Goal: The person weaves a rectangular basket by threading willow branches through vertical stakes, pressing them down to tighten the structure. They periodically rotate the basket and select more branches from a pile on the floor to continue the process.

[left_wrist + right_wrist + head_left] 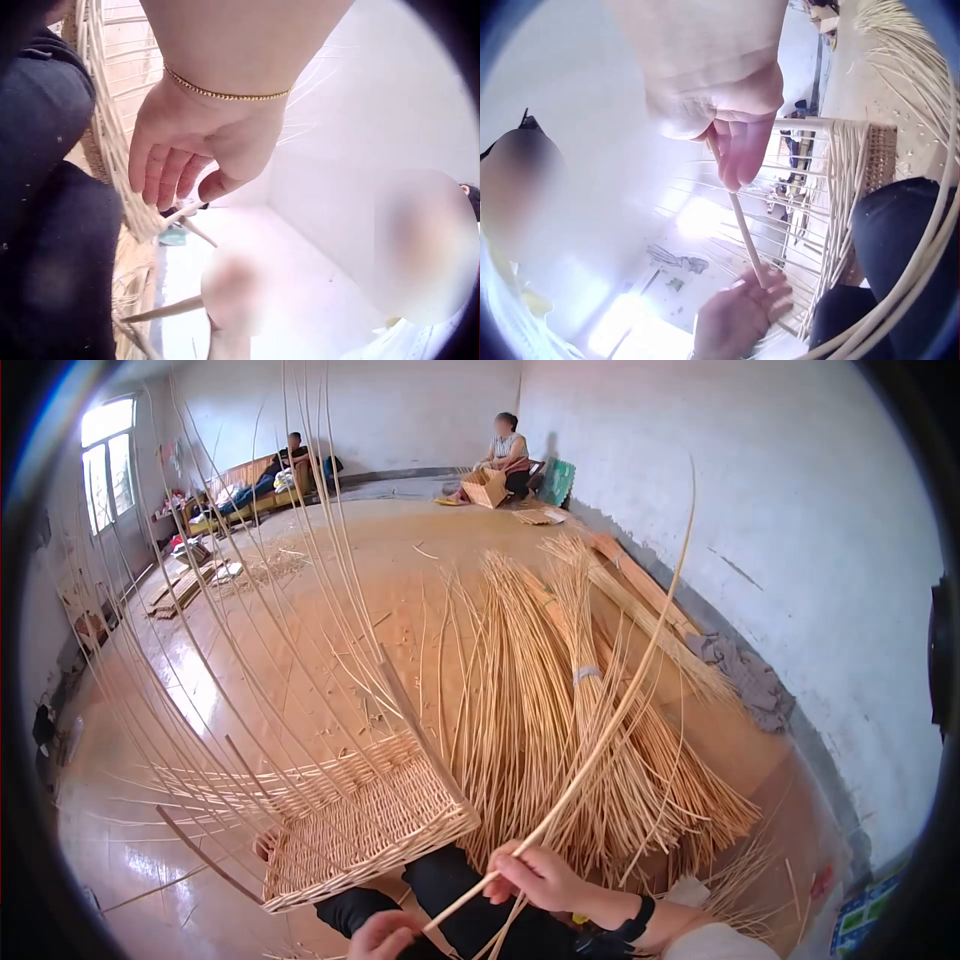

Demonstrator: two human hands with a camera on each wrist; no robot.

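Note:
In the head view my right hand [540, 875] pinches a long pale wicker rod [572, 790] between thumb and fingers. The rod curves up and away to a thin tip; its thick end slants down toward my left hand [385, 936]. The left wrist view shows that left hand [202, 142] with loosely bent fingers, thumb apart from them. From the right wrist view, the rod's butt end [745, 232] overlaps the left fingers. A partly woven wicker basket [360, 810] lies tilted over the knees, long thin stakes rising from it and flat wooden strips at its corners.
A large bundle of wicker rods [530, 660] spreads over the floor ahead, beside a grey cloth [750, 675] along the wall. One person [510, 455] sits far back with a box-shaped piece [487, 488]; another person [275, 472] reclines on a bench. Scraps litter the floor.

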